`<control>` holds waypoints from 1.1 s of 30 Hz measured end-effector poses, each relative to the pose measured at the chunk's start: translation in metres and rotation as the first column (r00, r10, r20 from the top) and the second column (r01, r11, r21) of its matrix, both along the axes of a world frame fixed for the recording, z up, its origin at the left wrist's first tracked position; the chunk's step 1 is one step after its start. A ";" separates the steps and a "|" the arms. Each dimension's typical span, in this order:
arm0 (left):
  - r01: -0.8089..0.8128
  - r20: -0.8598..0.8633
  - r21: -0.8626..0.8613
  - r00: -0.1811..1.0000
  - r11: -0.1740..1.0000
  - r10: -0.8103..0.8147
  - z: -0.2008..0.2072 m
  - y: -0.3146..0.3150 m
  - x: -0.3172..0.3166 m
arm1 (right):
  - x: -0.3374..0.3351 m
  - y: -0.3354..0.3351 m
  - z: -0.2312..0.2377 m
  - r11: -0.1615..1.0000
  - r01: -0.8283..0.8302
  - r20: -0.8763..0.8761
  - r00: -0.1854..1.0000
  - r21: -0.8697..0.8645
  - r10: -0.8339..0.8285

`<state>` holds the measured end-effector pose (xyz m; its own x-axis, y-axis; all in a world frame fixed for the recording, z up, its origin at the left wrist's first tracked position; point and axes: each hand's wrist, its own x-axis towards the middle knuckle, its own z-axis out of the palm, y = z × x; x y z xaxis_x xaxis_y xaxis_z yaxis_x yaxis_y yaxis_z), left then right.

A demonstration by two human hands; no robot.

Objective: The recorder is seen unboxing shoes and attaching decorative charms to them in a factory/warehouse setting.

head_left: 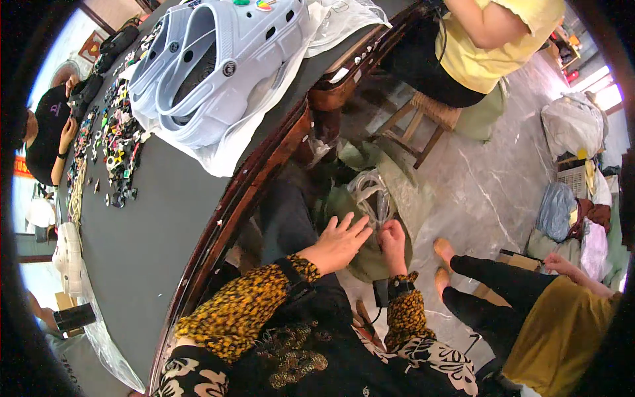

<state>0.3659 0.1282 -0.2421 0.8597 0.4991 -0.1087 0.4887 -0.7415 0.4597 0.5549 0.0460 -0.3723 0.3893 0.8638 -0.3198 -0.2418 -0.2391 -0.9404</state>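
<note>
My left hand (340,243) is open, its fingers spread and stretched toward a clear plastic bag (372,192) beside the table. Close to its right, my right hand (393,243) is closed, with its fingertips pinched at the lower end of that clear plastic. The plastic lies in the mouth of an olive-green sack (405,188), which stands low on the floor. What the plastic contains, if anything, I cannot make out. A pair of large pale-blue clogs (218,73) with charms rests on white plastic wrapping (228,151) on the table.
The dark tabletop (152,231) has a curved wooden edge and carries small colourful charms (119,142) and a cream clog (68,255). People sit around it. A wooden stool (423,126) stands ahead; bags (559,212) are piled at the right.
</note>
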 end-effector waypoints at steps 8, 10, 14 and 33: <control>0.169 -0.187 0.017 0.969 0.986 -0.163 -0.068 -0.010 0.012 | -0.006 -0.014 0.019 0.998 0.032 -0.116 0.992 -0.062 -0.039; 0.150 -0.130 0.048 0.981 0.988 -0.142 -0.066 -0.007 0.020 | -0.002 -0.015 0.018 1.000 -0.016 -0.148 0.989 -0.021 0.013; 0.191 -0.145 -0.011 0.971 0.982 -0.190 -0.070 0.004 0.029 | -0.005 -0.009 0.020 1.000 0.017 -0.203 0.979 -0.014 -0.019; 0.076 -0.373 -0.060 0.923 0.995 -0.093 -0.087 -0.005 -0.016 | 0.040 0.034 0.031 0.961 0.270 -0.313 0.919 0.058 -0.240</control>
<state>0.3501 0.1229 -0.3288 0.7903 0.4141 -0.4517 0.5683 -0.7709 0.2876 0.5948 0.0799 -0.3415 0.4994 0.7809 -0.3752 -0.5566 -0.0427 -0.8297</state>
